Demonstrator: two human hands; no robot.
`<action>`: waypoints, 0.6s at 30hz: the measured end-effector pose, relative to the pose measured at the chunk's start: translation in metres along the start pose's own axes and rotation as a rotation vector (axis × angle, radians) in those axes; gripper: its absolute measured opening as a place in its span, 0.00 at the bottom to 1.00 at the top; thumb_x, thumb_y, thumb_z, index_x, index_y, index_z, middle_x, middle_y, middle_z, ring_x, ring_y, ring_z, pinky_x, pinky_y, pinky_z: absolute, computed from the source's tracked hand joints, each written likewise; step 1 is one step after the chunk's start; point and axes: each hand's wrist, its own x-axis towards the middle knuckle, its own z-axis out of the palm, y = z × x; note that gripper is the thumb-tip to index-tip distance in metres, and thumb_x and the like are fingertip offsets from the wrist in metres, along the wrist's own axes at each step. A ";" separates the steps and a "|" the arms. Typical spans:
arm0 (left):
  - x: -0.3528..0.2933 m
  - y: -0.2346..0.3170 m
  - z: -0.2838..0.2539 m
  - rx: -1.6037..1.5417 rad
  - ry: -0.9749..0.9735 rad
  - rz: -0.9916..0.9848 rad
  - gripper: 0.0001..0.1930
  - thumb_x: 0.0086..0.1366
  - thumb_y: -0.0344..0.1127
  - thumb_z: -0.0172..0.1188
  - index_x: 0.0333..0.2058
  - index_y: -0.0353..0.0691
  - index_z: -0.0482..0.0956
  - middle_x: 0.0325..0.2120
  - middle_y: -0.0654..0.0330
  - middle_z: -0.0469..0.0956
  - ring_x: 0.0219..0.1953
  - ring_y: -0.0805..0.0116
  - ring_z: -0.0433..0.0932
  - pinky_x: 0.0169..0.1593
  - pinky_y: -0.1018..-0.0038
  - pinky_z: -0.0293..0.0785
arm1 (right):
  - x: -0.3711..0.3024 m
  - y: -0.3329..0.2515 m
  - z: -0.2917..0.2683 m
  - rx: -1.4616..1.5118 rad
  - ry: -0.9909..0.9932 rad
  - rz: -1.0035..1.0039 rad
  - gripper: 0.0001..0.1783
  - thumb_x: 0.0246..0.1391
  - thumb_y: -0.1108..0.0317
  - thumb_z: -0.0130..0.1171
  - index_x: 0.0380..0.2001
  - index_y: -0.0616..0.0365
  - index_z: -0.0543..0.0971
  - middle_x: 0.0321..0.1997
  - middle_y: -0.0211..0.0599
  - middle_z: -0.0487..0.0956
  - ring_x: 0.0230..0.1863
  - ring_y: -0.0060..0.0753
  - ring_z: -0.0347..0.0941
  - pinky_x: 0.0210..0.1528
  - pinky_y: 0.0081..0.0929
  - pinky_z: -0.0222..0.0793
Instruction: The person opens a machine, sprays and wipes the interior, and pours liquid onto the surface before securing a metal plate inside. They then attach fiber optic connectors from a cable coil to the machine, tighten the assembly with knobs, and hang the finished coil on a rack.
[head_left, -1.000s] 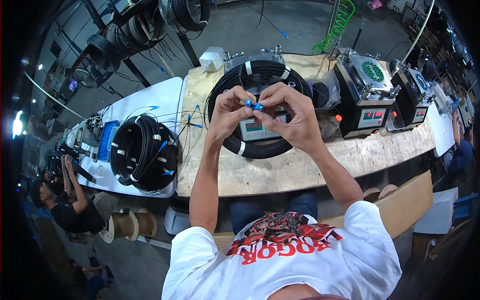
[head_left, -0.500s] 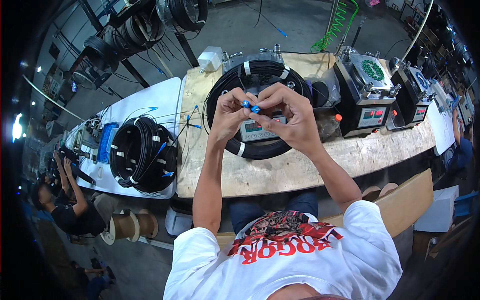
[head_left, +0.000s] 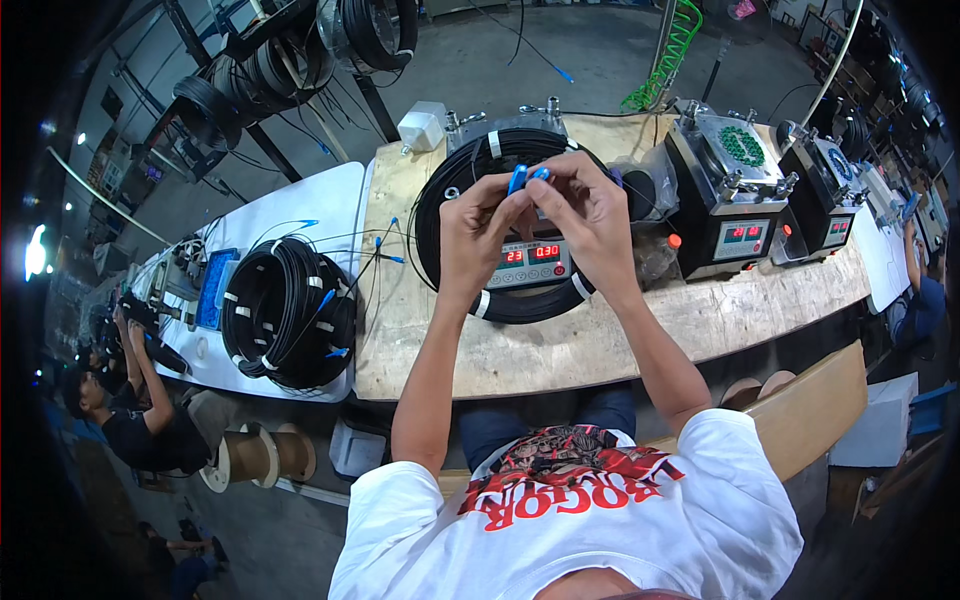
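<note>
Held up above the bench are two small blue cable connectors, tips pointing away from me. My left hand (head_left: pixel 476 230) pinches one connector (head_left: pixel 517 180) between thumb and fingers. Close beside it, my right hand (head_left: pixel 592 222) grips the other connector (head_left: pixel 541 174) the same way. Their cables are hidden by my hands. Below lies a large coil of black cable (head_left: pixel 432 205) with white ties, looped around a machine with a lit red display panel (head_left: pixel 532 262). My hands hide part of both.
A thick stack of black cable coils (head_left: pixel 250 330) with blue connectors sits on the white table (head_left: pixel 310 215) to the left, beside a blue tray (head_left: pixel 213 290). Two more machines, one nearer (head_left: pixel 722 195), stand right on the wooden bench (head_left: pixel 640 340). A clear bottle with an orange cap (head_left: pixel 674 241) stands between.
Both hands have turned so the connectors tilt up and away, showing their sides instead of their ends. The connectors have risen slightly, and more of the display is uncovered.
</note>
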 end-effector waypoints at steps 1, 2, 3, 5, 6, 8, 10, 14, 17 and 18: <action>0.000 0.006 0.004 0.108 0.015 -0.017 0.07 0.69 0.30 0.60 0.38 0.30 0.81 0.23 0.61 0.80 0.24 0.80 0.76 0.27 0.80 0.74 | 0.001 0.003 0.000 -0.006 0.048 -0.009 0.09 0.61 0.70 0.62 0.40 0.64 0.77 0.35 0.31 0.80 0.34 0.15 0.75 0.36 0.16 0.71; 0.000 0.007 0.008 0.109 0.016 -0.016 0.07 0.69 0.30 0.60 0.38 0.30 0.81 0.23 0.61 0.80 0.24 0.80 0.76 0.27 0.80 0.74 | 0.002 0.004 0.001 -0.012 0.097 -0.019 0.10 0.63 0.68 0.60 0.41 0.64 0.77 0.35 0.31 0.80 0.36 0.15 0.75 0.38 0.17 0.71; 0.000 0.008 0.012 0.215 0.047 -0.033 0.08 0.69 0.31 0.60 0.38 0.30 0.80 0.22 0.61 0.80 0.23 0.80 0.76 0.27 0.80 0.73 | 0.004 0.005 0.002 0.045 0.128 0.019 0.11 0.65 0.66 0.58 0.41 0.64 0.76 0.36 0.31 0.80 0.37 0.16 0.75 0.40 0.18 0.71; 0.001 0.003 0.025 0.247 0.123 -0.027 0.09 0.68 0.32 0.61 0.36 0.30 0.79 0.19 0.62 0.78 0.21 0.80 0.74 0.25 0.81 0.68 | 0.006 0.011 0.005 0.083 0.169 0.019 0.11 0.66 0.65 0.57 0.41 0.64 0.76 0.36 0.32 0.80 0.36 0.16 0.75 0.40 0.18 0.71; -0.001 -0.001 0.026 0.248 0.122 -0.025 0.09 0.68 0.32 0.61 0.36 0.30 0.79 0.19 0.62 0.78 0.21 0.80 0.74 0.25 0.81 0.68 | 0.008 0.013 0.004 0.118 0.210 0.020 0.11 0.67 0.64 0.55 0.41 0.63 0.75 0.37 0.33 0.80 0.36 0.16 0.75 0.40 0.18 0.71; -0.010 -0.012 0.027 0.560 0.130 0.078 0.09 0.69 0.32 0.60 0.33 0.31 0.78 0.17 0.64 0.76 0.20 0.81 0.72 0.23 0.80 0.65 | 0.026 0.005 -0.008 0.321 0.437 0.052 0.11 0.70 0.63 0.47 0.44 0.62 0.67 0.29 0.40 0.80 0.31 0.26 0.77 0.40 0.24 0.73; -0.021 -0.025 0.029 0.379 0.287 0.049 0.10 0.71 0.37 0.59 0.34 0.35 0.79 0.17 0.70 0.72 0.20 0.85 0.65 0.23 0.83 0.59 | 0.054 0.000 -0.049 0.234 0.590 -0.164 0.11 0.69 0.65 0.50 0.43 0.63 0.68 0.25 0.36 0.77 0.28 0.27 0.75 0.37 0.26 0.72; -0.006 0.016 0.019 0.159 0.260 0.051 0.13 0.72 0.39 0.57 0.39 0.33 0.80 0.20 0.69 0.74 0.20 0.86 0.65 0.24 0.86 0.57 | 0.069 -0.015 -0.069 0.090 0.297 -0.155 0.12 0.66 0.66 0.55 0.41 0.66 0.77 0.27 0.31 0.78 0.29 0.22 0.74 0.36 0.22 0.71; -0.002 0.017 0.013 0.156 0.180 0.043 0.13 0.72 0.39 0.57 0.40 0.33 0.80 0.20 0.70 0.74 0.21 0.86 0.65 0.25 0.86 0.56 | 0.058 -0.017 -0.059 0.012 0.093 -0.085 0.11 0.64 0.68 0.57 0.42 0.67 0.80 0.30 0.30 0.79 0.30 0.19 0.74 0.36 0.19 0.72; -0.002 0.014 0.014 0.163 0.154 0.056 0.13 0.72 0.39 0.57 0.40 0.33 0.80 0.21 0.70 0.73 0.22 0.86 0.65 0.25 0.86 0.56 | 0.050 -0.020 -0.054 0.008 0.023 -0.052 0.11 0.64 0.70 0.57 0.43 0.67 0.80 0.31 0.31 0.80 0.31 0.17 0.75 0.37 0.17 0.72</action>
